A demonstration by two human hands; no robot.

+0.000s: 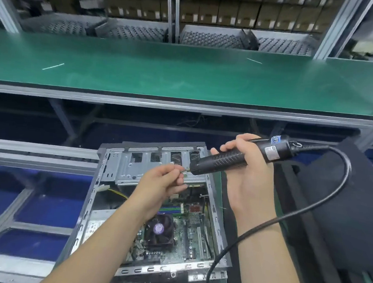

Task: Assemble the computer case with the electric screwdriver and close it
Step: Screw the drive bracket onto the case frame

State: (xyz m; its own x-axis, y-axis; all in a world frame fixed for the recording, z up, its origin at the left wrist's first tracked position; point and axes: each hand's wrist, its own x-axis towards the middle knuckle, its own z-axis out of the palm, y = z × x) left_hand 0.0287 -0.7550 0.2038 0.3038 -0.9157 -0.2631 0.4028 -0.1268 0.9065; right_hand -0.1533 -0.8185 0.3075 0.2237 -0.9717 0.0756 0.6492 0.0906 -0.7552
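Pretty clearly a factory assembly line: long green conveyor belt (186, 74) on a metal frame, racks of stacked cardboard boxes (213, 9) behind it, perforated metal trays (211, 38), blue bins (42, 197) alongside.

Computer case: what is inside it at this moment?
The open computer case shows a motherboard, a fan, a silver drive cage and yellow wires. The left hand and forearm hide part of the interior.

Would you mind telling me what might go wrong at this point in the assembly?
The left hand pinches something at the tip of the electric screwdriver, directly above the open computer case; a dropped part could land on the exposed motherboard. The black cable crosses the right hand's wrist and could tug the tool.
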